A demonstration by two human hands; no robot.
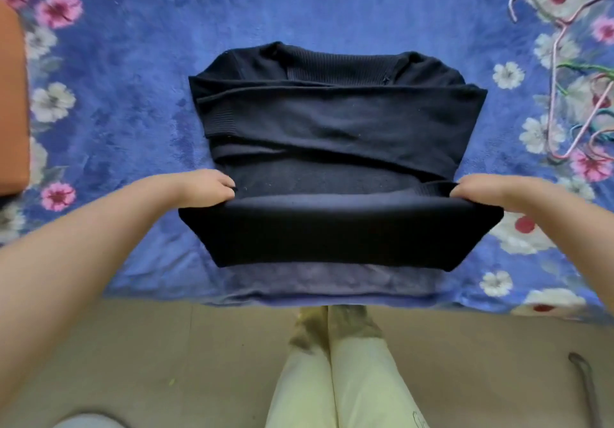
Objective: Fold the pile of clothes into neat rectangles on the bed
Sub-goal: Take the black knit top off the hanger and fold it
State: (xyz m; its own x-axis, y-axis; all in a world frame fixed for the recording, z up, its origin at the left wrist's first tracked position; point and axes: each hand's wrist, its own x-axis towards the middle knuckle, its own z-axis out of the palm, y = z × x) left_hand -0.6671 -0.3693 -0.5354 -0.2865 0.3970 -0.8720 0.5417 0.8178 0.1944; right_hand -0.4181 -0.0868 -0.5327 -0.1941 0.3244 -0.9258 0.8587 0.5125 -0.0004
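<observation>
Nearest to me, my legs in pale trousers (332, 377) stand on a beige floor (149, 354), right up against the edge of the bed. A dark curved object (583, 377) lies on the floor off to my right; I cannot tell what it is.

The bed is covered with a blue blanket (133, 121) printed with white and pink flowers. On it, straight in front of me, lies a dark navy sweater (335, 128), its sleeves crossed flat over the body and its ribbed collar pointing away from me.

My left hand (202, 186) pinches the left corner of the sweater's bottom hem, fingers curled around the fabric. My right hand (478, 191) grasps the right corner the same way, near the ribbed band. Between my two hands the lower part of the sweater is lifted off the blanket and doubled back, so its near fold hangs above the bed's edge and throws a shadow on the blanket beneath.

Farther off, a tangle of clothes hangers (571, 75), pink and green, lies on the blanket at the far right, well apart from the sweater. At the left edge an orange object (11, 102) rests on the blanket, only partly in view.
</observation>
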